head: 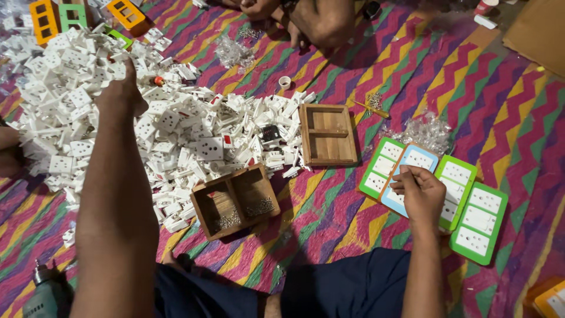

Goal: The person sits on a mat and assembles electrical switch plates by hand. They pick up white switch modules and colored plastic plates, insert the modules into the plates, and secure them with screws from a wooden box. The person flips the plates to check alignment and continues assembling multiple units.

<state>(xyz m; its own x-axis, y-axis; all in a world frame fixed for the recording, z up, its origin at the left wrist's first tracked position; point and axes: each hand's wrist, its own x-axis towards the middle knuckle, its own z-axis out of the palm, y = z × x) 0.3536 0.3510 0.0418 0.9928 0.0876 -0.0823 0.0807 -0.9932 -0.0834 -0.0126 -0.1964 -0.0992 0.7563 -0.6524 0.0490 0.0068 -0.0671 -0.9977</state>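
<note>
Left hand [120, 94] reaching far-left, clenching white socket parts [76, 65]; right hand [421, 194] curling, pressing on light-blue panel [412, 162], near right.

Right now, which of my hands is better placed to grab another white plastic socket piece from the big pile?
Probably the left hand: it already rests on the pile of white plastic socket pieces. The right hand lies across the mat on the green and blue framed socket plates, apart from the pile.
</note>
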